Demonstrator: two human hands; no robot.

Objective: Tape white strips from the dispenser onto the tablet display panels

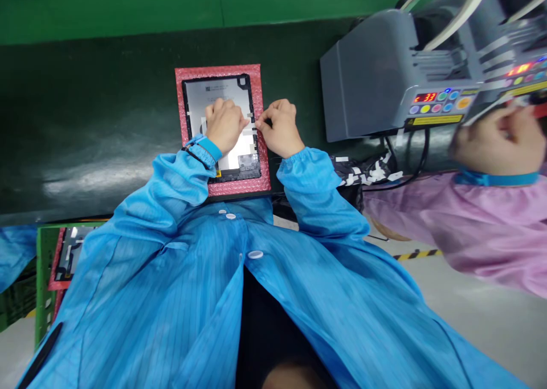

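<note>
A tablet with its silver inner side up [235, 156] lies in a black frame on a pink bubble-wrap sheet [239, 188]. My left hand [224, 126] rests on the tablet, fingers curled under and thumb pointing towards the right edge; whatever is under the fingers is hidden. At that same edge my right hand [281, 128] is closed, thumb and forefinger pinched at the end of a small pale strip of tape [249, 131]. Other short pale tape pieces line the right side of the tablet.
Two grey tape dispensers [367, 76] with lit displays stand to the right. Tape scraps [376, 173] litter a black bag at the table edge. A co-worker's blurred hand [499, 141], pink-sleeved, is at far right. A green crate [45, 263] at lower left holds another tablet [68, 252].
</note>
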